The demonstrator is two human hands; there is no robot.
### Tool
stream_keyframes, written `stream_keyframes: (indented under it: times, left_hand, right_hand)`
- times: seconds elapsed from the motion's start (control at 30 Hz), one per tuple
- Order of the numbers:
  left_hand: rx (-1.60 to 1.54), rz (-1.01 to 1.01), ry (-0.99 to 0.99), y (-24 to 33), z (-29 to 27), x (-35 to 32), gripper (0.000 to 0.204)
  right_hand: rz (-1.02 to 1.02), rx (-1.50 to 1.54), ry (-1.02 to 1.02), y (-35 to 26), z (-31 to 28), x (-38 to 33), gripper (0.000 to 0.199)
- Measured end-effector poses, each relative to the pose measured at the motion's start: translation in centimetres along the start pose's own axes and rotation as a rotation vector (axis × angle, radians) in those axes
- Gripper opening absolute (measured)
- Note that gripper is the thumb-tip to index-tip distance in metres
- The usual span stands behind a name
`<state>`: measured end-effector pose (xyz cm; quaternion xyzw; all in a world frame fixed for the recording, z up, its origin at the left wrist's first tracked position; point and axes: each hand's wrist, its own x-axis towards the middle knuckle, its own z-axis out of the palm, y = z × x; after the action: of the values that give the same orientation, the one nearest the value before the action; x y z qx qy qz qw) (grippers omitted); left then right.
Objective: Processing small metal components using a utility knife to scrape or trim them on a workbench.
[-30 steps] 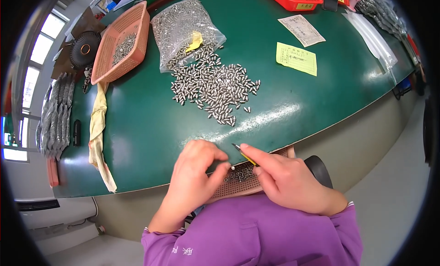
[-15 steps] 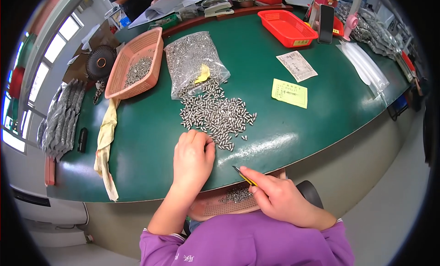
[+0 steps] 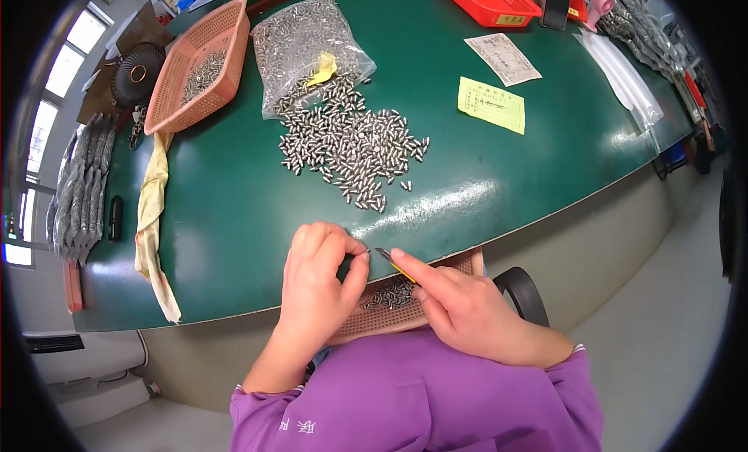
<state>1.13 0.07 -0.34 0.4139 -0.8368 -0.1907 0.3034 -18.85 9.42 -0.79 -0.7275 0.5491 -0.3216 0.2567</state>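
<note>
Cloth (image 3: pixel 152 218), pale yellow, hangs along the left edge of the green table (image 3: pixel 234 218), with a salmon basket (image 3: pixel 195 66) of small metal pieces in the far left corner. Beside it lies a clear bag (image 3: pixel 300 47) of the same pieces, and a loose pile of metal pins (image 3: pixel 354 148) spreads from the bag's mouth toward the middle. At the near edge the left hand (image 3: pixel 315 296) is curled, thumb and fingertips pinched on one small pin (image 3: pixel 366 252). Just right of it the right hand (image 3: pixel 460 312) grips a small knife (image 3: pixel 393 263) with a yellow body, its tip almost touching that pin. Below the hands, under the table's edge, a perforated tray (image 3: pixel 389 316) holds more pins. A yellow slip (image 3: pixel 491 105) and a white slip (image 3: pixel 502 58) lie toward the far right, with a red tray (image 3: pixel 487 1) at the far edge.
</note>
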Motion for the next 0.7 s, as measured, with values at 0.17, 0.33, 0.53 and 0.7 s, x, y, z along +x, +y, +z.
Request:
stream_keyframes:
  times: [0.17,0.33,0.53,0.7]
  left_hand:
    - [-0.022,-0.001,0.019,0.1,0.2,0.0,0.014]
    - [-0.02,-0.003,0.031,-0.2,0.6,-0.3,0.015]
    - [-0.011,-0.015,0.041,0.1,0.5,-0.5,0.017]
    - [-0.023,0.005,0.051,0.1,0.6,-0.2,0.017]
  right_hand:
    - [-0.025,-0.153,0.014,-0.9,-0.1,0.3,0.063]
    - [-0.071,-0.182,0.027,-0.7,0.3,0.5,0.062]
    - [-0.079,-0.134,0.032,-1.1,0.2,0.3,0.062]
    - [-0.103,-0.144,0.013,-0.7,-0.1,0.7,0.064]
